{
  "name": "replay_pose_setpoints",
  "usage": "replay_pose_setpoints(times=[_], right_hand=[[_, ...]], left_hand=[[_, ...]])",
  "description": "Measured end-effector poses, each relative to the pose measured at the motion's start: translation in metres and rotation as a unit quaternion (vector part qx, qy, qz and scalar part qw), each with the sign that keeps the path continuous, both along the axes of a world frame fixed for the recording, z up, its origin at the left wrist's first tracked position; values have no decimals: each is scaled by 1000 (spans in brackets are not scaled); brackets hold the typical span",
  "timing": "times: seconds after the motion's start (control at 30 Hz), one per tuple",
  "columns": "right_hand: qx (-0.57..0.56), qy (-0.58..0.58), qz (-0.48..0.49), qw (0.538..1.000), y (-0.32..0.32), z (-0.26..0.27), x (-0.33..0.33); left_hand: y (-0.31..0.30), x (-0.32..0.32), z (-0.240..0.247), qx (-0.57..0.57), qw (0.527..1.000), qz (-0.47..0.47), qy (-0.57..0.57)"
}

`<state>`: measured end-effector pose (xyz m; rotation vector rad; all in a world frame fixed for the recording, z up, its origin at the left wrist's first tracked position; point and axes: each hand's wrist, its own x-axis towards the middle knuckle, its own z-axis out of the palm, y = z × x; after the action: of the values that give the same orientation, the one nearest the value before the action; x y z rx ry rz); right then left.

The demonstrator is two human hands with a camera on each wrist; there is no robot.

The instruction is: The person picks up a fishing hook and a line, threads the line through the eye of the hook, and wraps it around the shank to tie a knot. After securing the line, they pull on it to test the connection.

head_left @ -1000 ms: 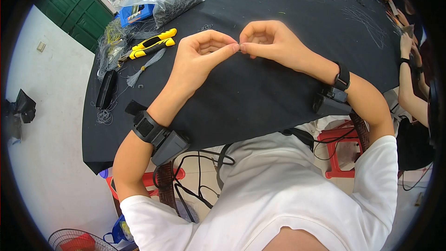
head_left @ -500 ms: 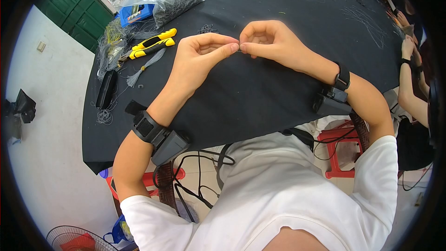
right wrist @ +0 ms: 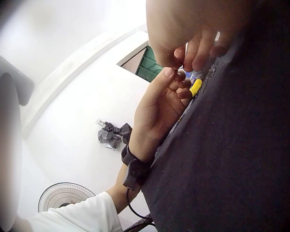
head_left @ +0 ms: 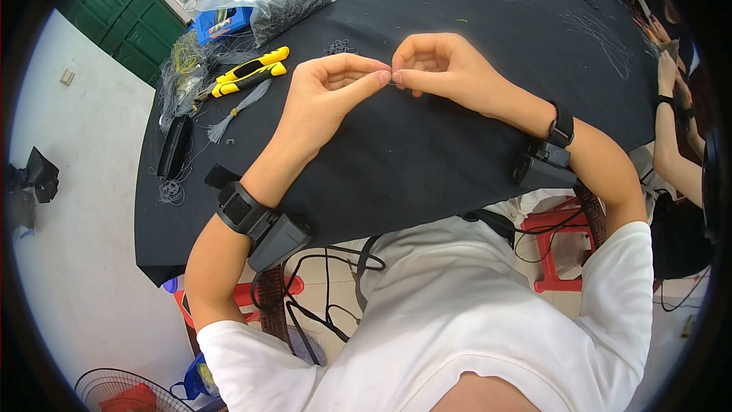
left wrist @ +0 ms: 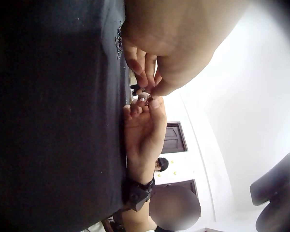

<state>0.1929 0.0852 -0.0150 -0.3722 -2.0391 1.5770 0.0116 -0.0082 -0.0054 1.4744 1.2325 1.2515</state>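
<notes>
The left hand [head_left: 324,95] and the right hand [head_left: 450,69] meet fingertip to fingertip above the black cloth [head_left: 396,152]. Each pinches, between thumb and forefinger, a tiny thing mostly hidden by the fingertips; a short thin strand [head_left: 393,84] shows just under them. What it is cannot be told. A small pile of dark metal bits [head_left: 340,46] lies on the cloth behind the left hand. In the left wrist view the same pile [left wrist: 119,42] shows beside the left hand [left wrist: 169,43]. In the right wrist view the right hand [right wrist: 193,34] touches the left hand's fingertips.
Yellow-black pliers [head_left: 250,72], a tied bundle of grey strands [head_left: 238,112], a black case [head_left: 175,147] and tangled line [head_left: 183,69] lie at the left. Behind stand a bag of dark pieces [head_left: 278,8] and a blue box [head_left: 223,24]. Another person's arms [head_left: 669,99] are at the right.
The left hand's forefinger has dropped slightly, and more of the metal pile shows behind it. Both hands otherwise keep nearly the same place. At the right, the other person's hands have shifted.
</notes>
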Motion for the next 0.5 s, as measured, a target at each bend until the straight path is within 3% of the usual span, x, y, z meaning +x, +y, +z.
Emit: replay_pose_setpoints(times=[0.5], right_hand=[[-9, 1, 4, 1000, 0, -1, -1]], left_hand=[[0, -2, 0, 6, 1000, 3, 6]])
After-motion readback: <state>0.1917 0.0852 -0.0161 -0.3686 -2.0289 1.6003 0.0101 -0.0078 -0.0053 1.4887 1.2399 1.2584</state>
